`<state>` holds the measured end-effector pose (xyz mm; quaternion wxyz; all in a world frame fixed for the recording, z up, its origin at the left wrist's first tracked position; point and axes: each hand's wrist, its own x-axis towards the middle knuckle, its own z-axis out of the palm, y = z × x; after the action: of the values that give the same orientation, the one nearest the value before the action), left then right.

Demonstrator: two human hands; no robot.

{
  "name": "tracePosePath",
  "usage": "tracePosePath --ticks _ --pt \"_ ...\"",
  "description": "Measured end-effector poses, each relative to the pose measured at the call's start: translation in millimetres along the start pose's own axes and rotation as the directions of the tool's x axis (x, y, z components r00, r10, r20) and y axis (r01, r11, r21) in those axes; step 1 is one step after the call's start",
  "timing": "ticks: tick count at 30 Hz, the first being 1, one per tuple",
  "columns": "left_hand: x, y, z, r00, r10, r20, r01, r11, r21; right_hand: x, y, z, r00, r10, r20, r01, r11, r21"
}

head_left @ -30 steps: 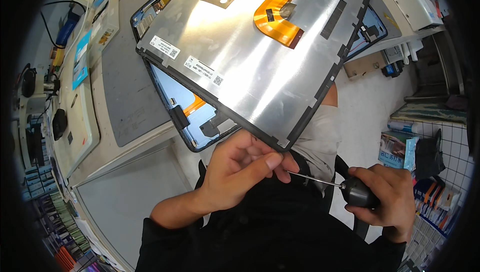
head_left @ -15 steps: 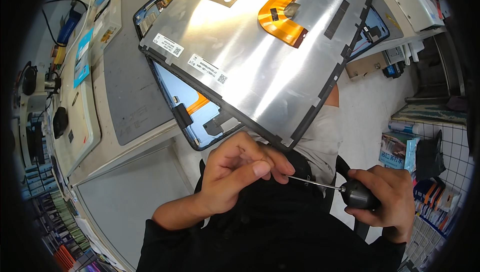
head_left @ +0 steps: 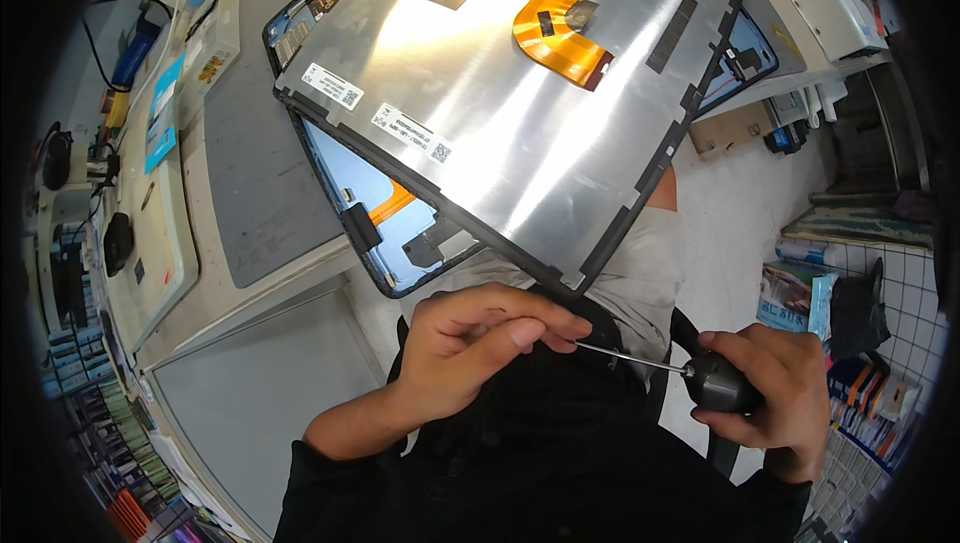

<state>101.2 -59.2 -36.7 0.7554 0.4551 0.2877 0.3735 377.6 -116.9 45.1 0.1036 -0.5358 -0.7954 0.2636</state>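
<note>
In my right hand [head_left: 785,378] is a hand tool with a rounded black handle [head_left: 722,385] and a thin straight metal shaft [head_left: 635,357]. The shaft points left, and its tip disappears at the fingertips of my left hand [head_left: 475,343]. The fingers of that hand are bent and pressed together, with the thumb against them; whether anything else is between them is hidden. Just beyond, a silver display panel [head_left: 480,158] with a black edge lies back side up. An orange ribbon cable [head_left: 540,33] curves over it. Underneath is a blue-lined tablet-like housing [head_left: 335,158], turned at an angle.
The panel and housing jut past the table edge over my lap. A grey mat [head_left: 250,163] covers part of the table. To the left are a pale tray [head_left: 150,233] and a black mouse-like object [head_left: 118,243]. A white wire rack [head_left: 895,293] with packages stands at right.
My left fingers have straightened a little and shifted slightly at the tool's tip. The right hand still holds the tool in nearly the same place.
</note>
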Motion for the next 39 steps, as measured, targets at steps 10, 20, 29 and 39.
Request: tracePosePath --ticks 10,20,29,39 --pt "11.0 0.6 4.3 0.971 0.05 0.233 -0.201 0.7 0.685 -2.4 6.7 2.2 0.995 0.056 0.082 -0.046 0.993 -0.111" --pt "19.0 -34.0 -3.2 0.958 -0.016 0.288 -0.26 0.382 0.887 -12.5 22.0 11.0 0.986 -0.012 0.166 0.036 0.989 -0.142" --pt "29.9 -68.2 6.6 0.973 -0.055 0.222 -0.172 0.466 0.868 -27.5 35.8 30.9 0.99 0.022 0.139 0.002 0.986 -0.166" --pt "42.1 -124.6 -47.2 0.972 -0.195 0.134 0.042 0.699 0.714 -24.9 36.6 30.3 0.975 0.132 0.177 -0.11 0.986 -0.126"
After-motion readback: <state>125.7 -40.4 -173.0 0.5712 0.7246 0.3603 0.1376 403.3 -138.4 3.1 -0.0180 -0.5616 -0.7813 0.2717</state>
